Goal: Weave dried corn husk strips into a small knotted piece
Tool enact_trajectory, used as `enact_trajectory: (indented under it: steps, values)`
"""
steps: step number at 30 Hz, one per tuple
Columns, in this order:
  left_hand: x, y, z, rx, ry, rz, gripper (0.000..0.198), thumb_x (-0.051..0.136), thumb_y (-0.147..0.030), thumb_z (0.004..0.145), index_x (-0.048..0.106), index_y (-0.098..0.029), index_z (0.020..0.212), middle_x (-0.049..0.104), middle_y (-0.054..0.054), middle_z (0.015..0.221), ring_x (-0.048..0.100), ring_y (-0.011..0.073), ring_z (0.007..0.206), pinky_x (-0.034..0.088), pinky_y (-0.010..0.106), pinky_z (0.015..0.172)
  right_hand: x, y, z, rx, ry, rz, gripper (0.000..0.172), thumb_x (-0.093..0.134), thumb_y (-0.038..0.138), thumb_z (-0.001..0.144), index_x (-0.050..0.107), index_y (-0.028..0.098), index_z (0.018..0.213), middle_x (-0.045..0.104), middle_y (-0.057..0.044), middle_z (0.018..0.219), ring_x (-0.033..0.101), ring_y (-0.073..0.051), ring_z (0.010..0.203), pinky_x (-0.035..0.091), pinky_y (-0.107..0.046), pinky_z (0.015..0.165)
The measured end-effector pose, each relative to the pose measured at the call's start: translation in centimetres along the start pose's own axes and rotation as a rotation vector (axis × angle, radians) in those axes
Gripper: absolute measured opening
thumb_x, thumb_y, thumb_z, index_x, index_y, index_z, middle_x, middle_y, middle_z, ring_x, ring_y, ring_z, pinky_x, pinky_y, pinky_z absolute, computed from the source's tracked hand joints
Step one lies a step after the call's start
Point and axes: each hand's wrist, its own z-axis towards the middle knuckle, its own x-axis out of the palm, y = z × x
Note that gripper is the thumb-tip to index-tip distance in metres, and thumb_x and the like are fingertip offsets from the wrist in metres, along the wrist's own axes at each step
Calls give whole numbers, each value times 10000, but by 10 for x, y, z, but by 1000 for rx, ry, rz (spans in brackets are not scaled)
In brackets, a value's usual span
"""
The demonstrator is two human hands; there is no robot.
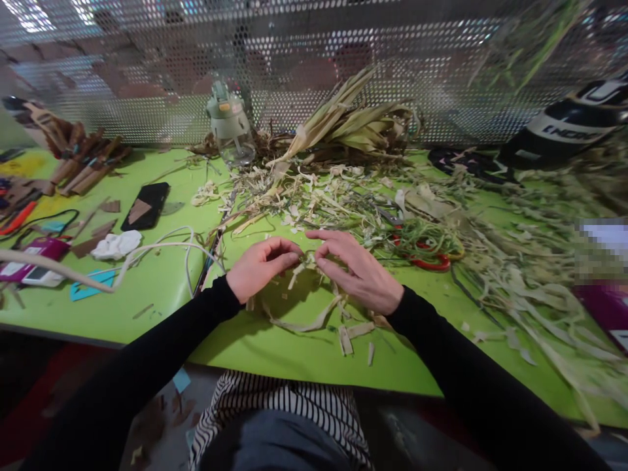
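My left hand (260, 267) and my right hand (354, 268) meet above the green table (161, 288), both in black sleeves. Each hand pinches the same pale dried leaf strips (305, 260) between thumb and fingers. More strips (314, 320) trail from the hands down onto the table toward me. Just beyond my right hand lie red-handled scissors (430, 261) under green strands.
A heap of dried husks and leaves (348, 131) covers the table's far middle and right. A water bottle (230, 127) stands by the perforated metal screen. A black phone (146, 204), white cable (161, 248), crumpled tissue (116, 244) and wooden pieces (83, 160) lie left.
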Motion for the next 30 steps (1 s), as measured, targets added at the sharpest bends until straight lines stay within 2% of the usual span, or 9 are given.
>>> enact_trajectory:
  steps: [6, 13, 16, 20, 22, 24, 26, 30]
  values:
    - [0, -1, -2, 56, -42, -56, 149, 645, -258, 759, 627, -138, 845, 596, -16, 710, 484, 57, 583, 395, 188, 558, 4, -2, 0, -100, -43, -34, 123, 533, 255, 870, 572, 191, 772, 589, -103, 1246, 509, -254, 1155, 367, -507, 983]
    - [3, 1, -3, 17, -27, -167, 158, 658, -269, 749, 644, -143, 843, 631, -7, 705, 516, 65, 579, 409, 196, 548, 4, 1, 0, -20, -207, 42, 116, 581, 300, 842, 646, 223, 785, 663, -53, 1128, 575, -242, 1078, 431, -485, 928]
    - [3, 3, -3, 11, -46, -210, 152, 662, -272, 746, 633, -144, 822, 655, 0, 745, 528, 67, 590, 418, 201, 558, 3, 2, 0, -31, -196, 38, 92, 556, 252, 852, 640, 223, 875, 648, -64, 1160, 561, -237, 1112, 424, -494, 950]
    - [2, 3, -3, 27, -65, -242, 154, 667, -268, 751, 627, -145, 836, 655, -5, 738, 527, 63, 587, 411, 195, 553, 4, 1, 0, -82, -152, -41, 196, 607, 245, 804, 612, 217, 999, 589, -87, 1258, 504, -267, 1191, 397, -540, 972]
    - [1, 3, -3, 30, -61, -233, 154, 664, -264, 758, 627, -145, 848, 640, -13, 700, 526, 62, 581, 406, 190, 548, 5, 0, 1, -113, -156, -91, 217, 635, 276, 791, 610, 203, 994, 586, -106, 1259, 505, -280, 1185, 391, -543, 972]
    - [1, 3, -4, 26, -54, -222, 153, 661, -263, 763, 628, -144, 854, 624, -19, 673, 523, 60, 575, 404, 187, 546, 6, -1, 2, -134, -170, -130, 161, 609, 279, 819, 616, 201, 960, 603, -113, 1234, 521, -278, 1165, 393, -533, 967]
    - [2, 3, -4, 23, -47, -219, 154, 663, -263, 760, 630, -141, 847, 617, -20, 663, 520, 58, 567, 402, 185, 542, 7, -1, 3, -150, -186, -156, 110, 562, 254, 854, 625, 202, 928, 620, -109, 1209, 534, -270, 1149, 401, -513, 960]
    - [3, 5, -3, 18, -46, -222, 163, 670, -273, 757, 631, -139, 841, 618, -20, 665, 515, 53, 558, 392, 178, 528, 9, -1, 3, -181, -221, -196, 124, 560, 202, 843, 636, 191, 940, 634, -104, 1191, 540, -266, 1143, 401, -493, 966]
